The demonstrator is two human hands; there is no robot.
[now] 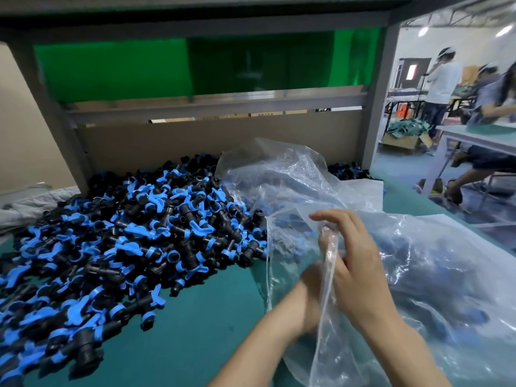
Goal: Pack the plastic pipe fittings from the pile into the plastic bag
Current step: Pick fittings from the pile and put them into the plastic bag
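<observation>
A heaped pile of pipe fittings (125,233), black tee-shaped bodies with bright blue collars and wing-like tabs, covers the left half of the teal counter (201,317) and runs back to a cardboard wall (195,141). On the right lies the clear plastic bag (432,275), thin, crinkled and glossy, with dim blue and black shapes showing through its film. Its upper folds touch the pile's right edge. At centre right the right hand (357,263) curls its fingers (332,216) round a gathered, twisted strip of the bag. The left hand (308,300) sits just beneath, veiled by film; its grip cannot be made out. Bare counter lies open at lower centre.
</observation>
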